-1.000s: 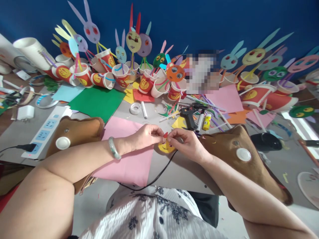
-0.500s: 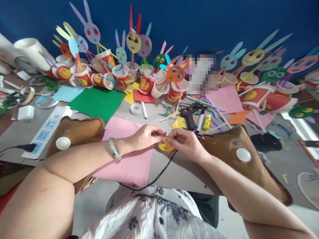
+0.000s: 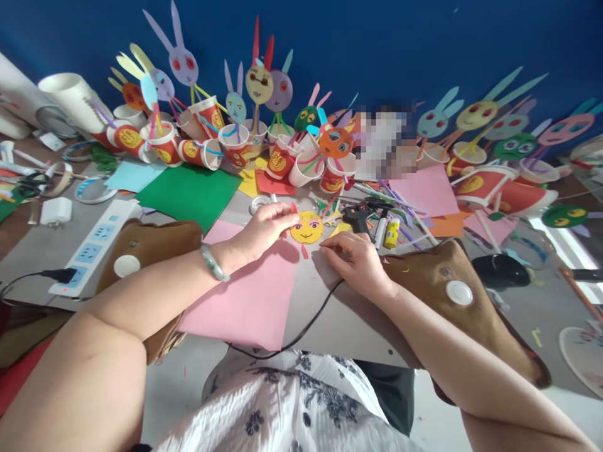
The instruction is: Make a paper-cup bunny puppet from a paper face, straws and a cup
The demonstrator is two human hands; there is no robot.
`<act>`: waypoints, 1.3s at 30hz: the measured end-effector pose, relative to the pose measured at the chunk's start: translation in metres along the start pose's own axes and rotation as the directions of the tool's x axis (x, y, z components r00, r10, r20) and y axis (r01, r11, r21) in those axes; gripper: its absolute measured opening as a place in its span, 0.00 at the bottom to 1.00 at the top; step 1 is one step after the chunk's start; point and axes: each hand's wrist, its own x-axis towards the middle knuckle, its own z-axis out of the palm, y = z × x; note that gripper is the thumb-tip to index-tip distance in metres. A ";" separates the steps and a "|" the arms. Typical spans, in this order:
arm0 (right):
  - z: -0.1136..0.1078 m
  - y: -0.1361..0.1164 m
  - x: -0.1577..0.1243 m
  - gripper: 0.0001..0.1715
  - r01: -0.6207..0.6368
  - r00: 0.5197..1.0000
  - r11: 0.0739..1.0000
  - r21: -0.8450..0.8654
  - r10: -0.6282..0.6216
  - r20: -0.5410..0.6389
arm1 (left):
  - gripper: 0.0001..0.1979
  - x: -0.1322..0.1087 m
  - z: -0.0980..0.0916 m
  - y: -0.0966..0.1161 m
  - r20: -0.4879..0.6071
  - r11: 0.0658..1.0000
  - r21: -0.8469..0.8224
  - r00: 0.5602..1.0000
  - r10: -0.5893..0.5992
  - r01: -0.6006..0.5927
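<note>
Item: yellow face disc (image 3: pixel 306 227), paper, drawn eyes and mouth towards us, raised just off the grey table (image 3: pixel 339 317).

Held by: our left hand (image 3: pixel 264 231), thumb and fingers pinched on the disc's left edge; a red slip shows above that pinch.

Right of the disc and a little nearer us: our right hand (image 3: pixel 357 260), fingers curled with the tips down on the table. We cannot tell whether they grip anything.

Just below the disc: one loose red sliver (image 3: pixel 304 252), lying apart from both hands.

Below-left of the disc: pink sheet (image 3: pixel 245 295), under our left wrist.

Right of the disc: black glue gun (image 3: pixel 358 216); its cord (image 3: pixel 306 326) passes under our right wrist.

Beyond the disc: paper cups (image 3: pixel 277 164) with rabbit heads on sticks, packed close.

Hazards, as we judge them:
- An edge-only pinch could crease the thin disc.
- A brush of the right hand could flick the sliver away.
- A wrist dragging the cord could pull the gun into the cups.
</note>
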 end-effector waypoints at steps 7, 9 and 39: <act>0.008 0.001 0.022 0.10 0.041 0.983 0.999 -0.033 -0.034 0.180 | 0.09 -0.002 0.005 0.002 -0.019 1.000 -0.011 1.000 -0.019 0.018; 0.011 0.001 0.029 0.10 0.064 0.979 0.995 -0.075 -0.048 0.198 | 0.10 -0.003 0.006 0.005 -0.029 1.000 0.001 0.999 -0.028 0.028; -0.015 0.002 0.031 0.11 -0.350 0.935 0.813 0.466 0.336 0.115 | 0.03 -0.010 0.012 -0.006 0.130 0.984 -0.086 0.981 -0.146 0.158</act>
